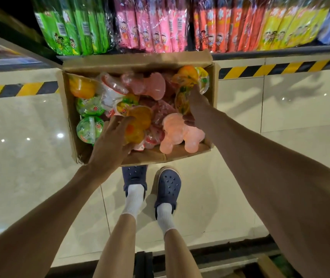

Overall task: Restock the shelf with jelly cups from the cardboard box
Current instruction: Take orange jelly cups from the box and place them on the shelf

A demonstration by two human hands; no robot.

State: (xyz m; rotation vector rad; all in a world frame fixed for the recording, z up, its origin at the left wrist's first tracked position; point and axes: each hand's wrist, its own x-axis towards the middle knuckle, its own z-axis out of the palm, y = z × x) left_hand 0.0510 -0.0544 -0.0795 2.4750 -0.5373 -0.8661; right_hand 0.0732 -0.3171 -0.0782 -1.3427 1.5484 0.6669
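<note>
Jelly cups, translucent plastic, fill my brown cardboard box on glossy white floor tiles; left hand grips an orange cup, right hand a yellow one.

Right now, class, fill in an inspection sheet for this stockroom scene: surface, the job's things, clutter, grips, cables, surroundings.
Surface: glossy pale tiled floor, hazard-striped strip along the shelf base.
Job's things: open cardboard box on the floor, heaped with jelly cups in orange, green and pink.
Clutter: nothing seen.
Grips: left hand rests on an orange cup; right hand reaches among the cups, its grasp hidden.
Cables: nothing seen.
Surroundings: shelf above holds green, pink, orange and yellow packets; the person's blue clogs stand below the box.
</note>
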